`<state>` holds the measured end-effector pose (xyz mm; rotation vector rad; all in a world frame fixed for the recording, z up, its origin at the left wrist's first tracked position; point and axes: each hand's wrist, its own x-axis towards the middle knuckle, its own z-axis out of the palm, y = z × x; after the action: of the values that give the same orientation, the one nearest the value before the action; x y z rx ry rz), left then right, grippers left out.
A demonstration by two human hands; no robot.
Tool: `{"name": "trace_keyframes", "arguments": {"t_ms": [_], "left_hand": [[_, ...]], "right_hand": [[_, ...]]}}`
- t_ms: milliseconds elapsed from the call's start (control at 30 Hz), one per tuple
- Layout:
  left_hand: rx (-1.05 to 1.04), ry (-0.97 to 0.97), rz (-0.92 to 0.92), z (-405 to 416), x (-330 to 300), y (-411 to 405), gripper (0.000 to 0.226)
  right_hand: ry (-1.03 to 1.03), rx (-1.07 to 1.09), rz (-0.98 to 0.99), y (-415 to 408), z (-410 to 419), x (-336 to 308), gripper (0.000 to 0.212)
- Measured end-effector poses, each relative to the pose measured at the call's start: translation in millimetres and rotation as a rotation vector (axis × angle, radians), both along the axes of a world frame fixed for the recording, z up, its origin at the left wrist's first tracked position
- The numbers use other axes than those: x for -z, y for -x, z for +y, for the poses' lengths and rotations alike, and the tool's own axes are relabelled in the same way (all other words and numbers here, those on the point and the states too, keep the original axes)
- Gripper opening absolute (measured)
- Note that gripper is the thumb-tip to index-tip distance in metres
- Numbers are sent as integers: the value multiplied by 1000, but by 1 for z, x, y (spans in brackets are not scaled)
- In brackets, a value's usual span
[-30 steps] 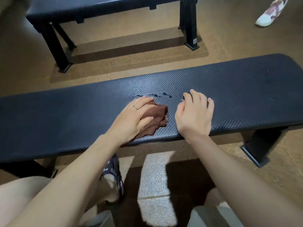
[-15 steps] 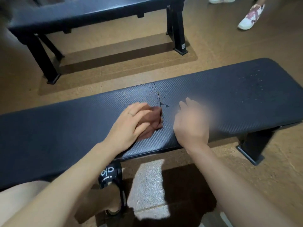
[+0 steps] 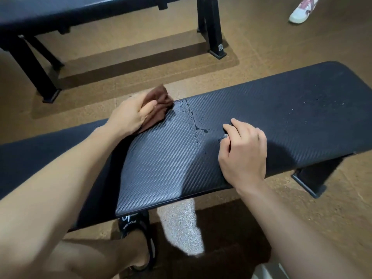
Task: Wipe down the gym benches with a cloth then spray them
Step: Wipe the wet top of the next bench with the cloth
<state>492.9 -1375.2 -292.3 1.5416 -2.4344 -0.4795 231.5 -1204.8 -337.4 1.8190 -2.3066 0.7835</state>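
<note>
A black textured gym bench (image 3: 271, 109) runs across the view in front of me. My left hand (image 3: 128, 115) grips a crumpled brown cloth (image 3: 159, 101) at the bench's far edge. A thin line of liquid (image 3: 191, 115) streaks the pad just right of the cloth, and droplets (image 3: 314, 103) speckle the right end. My right hand (image 3: 243, 152) rests on the pad near the front edge, fingers bent, fingertips on the surface, holding nothing.
A second black bench (image 3: 84, 11) stands behind on the brown floor, its leg (image 3: 211, 29) at centre top. Another person's white and pink shoe (image 3: 302, 11) is at the top right. My sandalled foot (image 3: 138, 238) is under the near bench.
My left hand has pushed the cloth from the middle of the pad to the far edge, leaving a wet streak. My right hand has stayed on the bench, its fingers curling in.
</note>
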Motion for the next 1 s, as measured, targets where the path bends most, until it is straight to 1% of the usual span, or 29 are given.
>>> {"name": "trace_keyframes", "arguments": {"t_ms": [133,233,300,433,500,567,633,733,800,833,867,933,1000], "left_hand": [[-112,-60,-54,14,-12,-60,38],[-151,-42,-110,12,-15,-56,41],[-111,-11,-126,8,-14,-18,43],[27,57,-62,-5,-1,95,40],[25,70,-57,-4,4,125,41],[48,61,-39,2,7,121,44],[138,53,17,19,3,99,49],[239,52,39,71,4,71,53],[274,47,30,107,10,65,51],[300,55,23,120,11,67,50],[324,65,13,128,14,71,48],[370,88,-5,129,17,80,45],[407,92,-12,112,17,88,46]], "right_hand": [[41,4,-15,1,1,2,38],[14,32,34,-3,0,1,40],[2,42,47,-5,0,0,41],[45,64,30,-5,-1,3,40],[62,53,27,-4,0,5,41],[38,32,26,-2,0,5,42],[10,5,6,1,0,4,41],[-37,-84,-77,14,-6,-9,42],[-87,-115,32,41,-11,-18,38],[-99,-104,94,59,-15,-19,38],[-110,-71,113,78,-19,-18,40],[-91,24,61,100,-18,-8,43],[-42,79,40,101,-16,4,41]]}}
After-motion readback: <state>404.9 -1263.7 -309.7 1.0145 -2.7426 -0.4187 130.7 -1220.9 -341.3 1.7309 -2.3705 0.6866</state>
